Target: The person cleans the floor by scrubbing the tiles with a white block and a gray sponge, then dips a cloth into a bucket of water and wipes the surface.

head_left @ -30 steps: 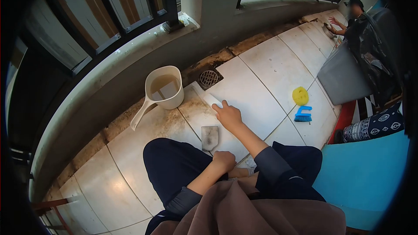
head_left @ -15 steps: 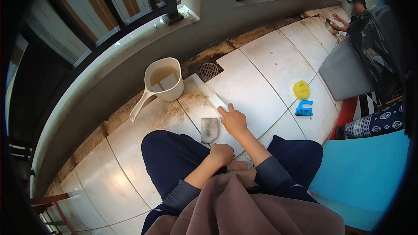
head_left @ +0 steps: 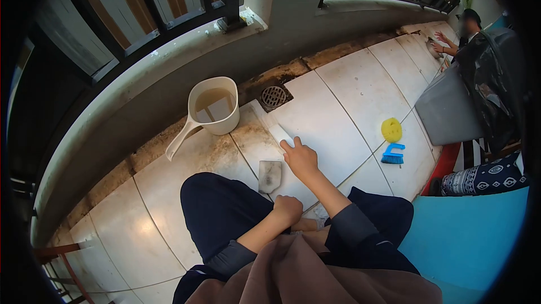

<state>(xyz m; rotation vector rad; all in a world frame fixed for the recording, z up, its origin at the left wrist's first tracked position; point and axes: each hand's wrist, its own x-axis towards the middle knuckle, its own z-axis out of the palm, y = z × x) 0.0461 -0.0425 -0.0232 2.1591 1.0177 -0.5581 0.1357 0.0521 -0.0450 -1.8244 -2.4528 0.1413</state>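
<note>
My right hand (head_left: 300,159) is closed around a white block (head_left: 280,134) that looks like a sponge, pressed on a white floor tile at the edge of a brown stain (head_left: 252,132). My left hand (head_left: 288,210) is curled into a fist by my bent leg, with nothing showing in it. Between my knee and right hand lies a stained, greyish-white block (head_left: 270,176), flat on the tiles. Left of the stain stands a cream dipper (head_left: 230,122) holding cloudy water, its handle pointing towards me.
A round drain grate (head_left: 274,96) sits by the dirty wall edge. To the right lie a yellow sponge (head_left: 391,130) and a blue brush (head_left: 393,153). Beyond them stands a grey bin (head_left: 451,109) with a black bag. Another person (head_left: 469,25) works at the far end.
The view has shifted slightly, so the floor and objects sit a little lower. My right hand stays closed on the white block at nearly the same spot; my left fist stays by my leg.
</note>
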